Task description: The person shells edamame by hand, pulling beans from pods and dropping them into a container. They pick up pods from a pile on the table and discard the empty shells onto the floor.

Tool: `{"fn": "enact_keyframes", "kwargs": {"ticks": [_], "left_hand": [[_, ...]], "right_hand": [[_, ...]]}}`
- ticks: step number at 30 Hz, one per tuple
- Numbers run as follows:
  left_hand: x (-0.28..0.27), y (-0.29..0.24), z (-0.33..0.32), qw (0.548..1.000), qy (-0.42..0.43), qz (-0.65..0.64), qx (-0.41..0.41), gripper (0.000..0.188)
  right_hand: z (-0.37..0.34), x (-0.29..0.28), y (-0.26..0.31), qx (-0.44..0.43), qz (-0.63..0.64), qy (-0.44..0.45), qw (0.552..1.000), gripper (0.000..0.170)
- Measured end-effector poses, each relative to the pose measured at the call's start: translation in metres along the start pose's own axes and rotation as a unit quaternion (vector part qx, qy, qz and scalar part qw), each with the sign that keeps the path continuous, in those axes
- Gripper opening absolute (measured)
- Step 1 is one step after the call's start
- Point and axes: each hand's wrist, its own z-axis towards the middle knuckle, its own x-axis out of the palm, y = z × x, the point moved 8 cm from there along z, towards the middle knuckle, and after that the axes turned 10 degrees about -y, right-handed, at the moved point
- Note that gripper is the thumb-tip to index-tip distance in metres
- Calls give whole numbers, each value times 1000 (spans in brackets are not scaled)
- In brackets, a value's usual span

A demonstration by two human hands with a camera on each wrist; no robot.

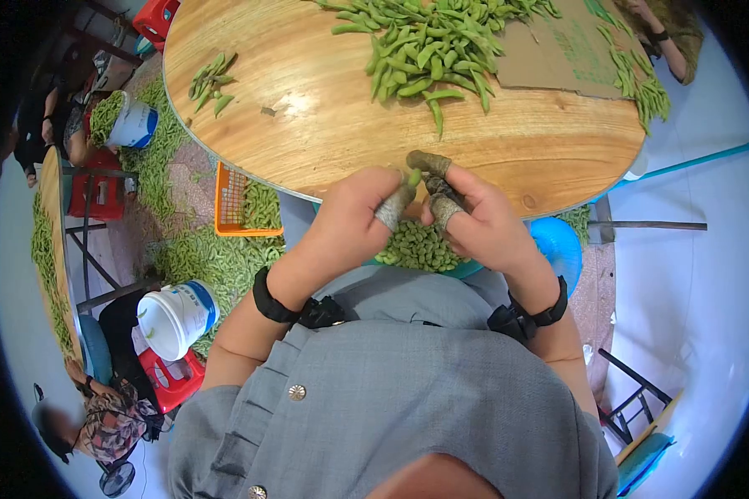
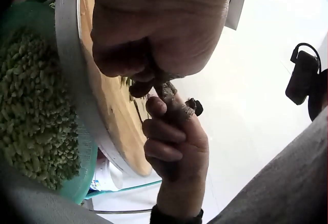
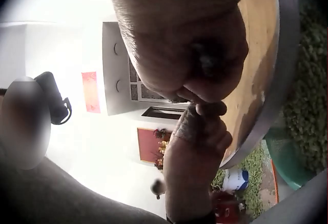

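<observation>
Over the near edge of the round wooden table (image 1: 333,141), my left hand (image 1: 358,212) pinches a green soybean pod (image 1: 414,177) between thumb and fingers, its tip poking up. My right hand (image 1: 487,218) faces it, fingers bent, with a fingertip right at the pod; whether it grips the pod too I cannot tell. Grey-brown wraps cover the thumb and some fingers of the right hand and the left thumb. Below both hands, shelled green beans (image 1: 420,247) fill a green basin (image 2: 87,155) by my lap. In both wrist views the fingertips of the two hands meet.
A large heap of soybean pods (image 1: 433,50) lies across the table, beside flattened cardboard (image 1: 558,54). A few pods (image 1: 212,81) sit at the left. On the floor are an orange crate (image 1: 229,200), a white bucket (image 1: 175,320) and scattered pods (image 1: 195,262). Other people sit around.
</observation>
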Motion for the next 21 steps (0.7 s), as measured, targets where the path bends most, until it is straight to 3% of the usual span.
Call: {"fn": "enact_keyframes", "kwargs": {"ticks": [2,3,5,6,7,8,10,12,13,14,15,16,18,21], "left_hand": [[3,-17,-3,969,12,208,133,20],[4,-12,-3,969,12,206,134,20],[3,2,-5,995,12,-25,100,17],[2,2,-5,995,15,-26,100,17],[11,19,-8,952,76,-284,-83,17],[26,27,-19,809,128,-512,-260,18],[29,22,-18,791,160,-538,-244,21],[18,29,-14,928,86,-293,-214,19],[16,24,-13,928,86,-293,-215,19],[4,4,-6,991,61,-110,-54,17],[0,-17,-5,990,34,79,111,15],[0,-17,-5,990,36,81,111,15],[1,-35,-10,914,-41,309,259,18],[11,-37,-11,897,-78,338,275,20]], "right_hand": [[0,-2,-10,40,8,15,999,48],[-1,-2,-17,80,17,30,996,48],[-5,2,-20,116,88,38,989,47],[-8,6,-23,151,162,48,974,46],[-8,4,-23,151,164,45,974,46],[-10,6,-24,173,206,63,961,46],[-13,10,-22,194,245,82,946,45],[-11,7,-17,167,169,37,971,44],[-12,8,-19,167,170,37,970,44],[-11,6,-20,150,125,31,980,43],[-11,5,-20,131,80,23,988,41],[-11,7,-19,131,82,23,988,41],[-12,6,-13,107,11,0,994,45],[-11,2,-18,91,-39,-25,995,44]]}}
